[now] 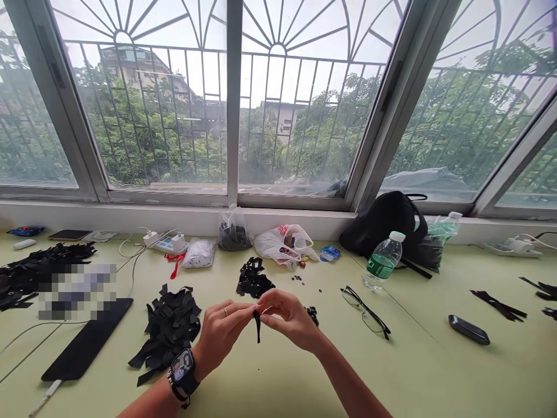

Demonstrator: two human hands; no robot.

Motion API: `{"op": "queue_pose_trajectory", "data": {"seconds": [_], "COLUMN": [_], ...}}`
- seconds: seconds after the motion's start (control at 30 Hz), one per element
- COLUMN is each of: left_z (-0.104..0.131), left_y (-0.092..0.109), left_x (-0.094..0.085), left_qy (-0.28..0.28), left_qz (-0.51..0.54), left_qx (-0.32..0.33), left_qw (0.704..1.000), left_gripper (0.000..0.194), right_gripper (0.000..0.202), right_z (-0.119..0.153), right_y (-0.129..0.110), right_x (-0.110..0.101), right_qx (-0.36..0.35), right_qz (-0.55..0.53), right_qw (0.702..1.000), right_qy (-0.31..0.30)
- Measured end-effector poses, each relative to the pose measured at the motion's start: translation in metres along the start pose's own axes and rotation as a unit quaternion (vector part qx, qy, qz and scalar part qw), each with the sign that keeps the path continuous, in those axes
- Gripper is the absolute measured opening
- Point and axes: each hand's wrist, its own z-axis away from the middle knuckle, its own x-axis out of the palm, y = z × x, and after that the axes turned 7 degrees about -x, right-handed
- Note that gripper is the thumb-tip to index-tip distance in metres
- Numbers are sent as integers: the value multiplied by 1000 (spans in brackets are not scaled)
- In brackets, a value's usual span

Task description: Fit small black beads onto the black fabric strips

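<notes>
My left hand [221, 328], with a ring and a watch, pinches a short black strip [258, 328] above the table. From the other side my right hand [289, 319] holds the same strip, its fingertips meeting the left ones near the strip's upper end. The strip's free end hangs down. Left of my hands lies a big heap of black strips [171, 325]. Behind them is a smaller black pile [253, 278]. Small dark pieces [312, 315] are partly hidden by my right hand.
Glasses [368, 310] and a water bottle [383, 262] stand to the right, with a black case [469, 330] farther over. A phone-like black slab [87, 342] with a cable lies left. Plastic bags [285, 244] line the windowsill [174, 213].
</notes>
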Motion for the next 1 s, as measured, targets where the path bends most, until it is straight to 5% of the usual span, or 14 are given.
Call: {"op": "queue_pose_trajectory", "data": {"seconds": [0.43,0.67,1.0], "left_z": [-1,-1,2], "left_y": [5,4,0], "left_x": [3,2,8], "left_qy": [30,32,-21], "left_qz": [28,31,62], "left_qx": [-108,-110,-177], "left_qw": [993,993,982], "left_gripper": [16,13,11], "right_gripper": [29,28,28], "right_z": [0,0,0], "right_y": [2,4,6], "right_x": [4,4,4], "right_qx": [0,0,14], "right_qz": [-5,-15,-38], "right_qw": [1000,1000,999], "right_qy": [15,2,3]}}
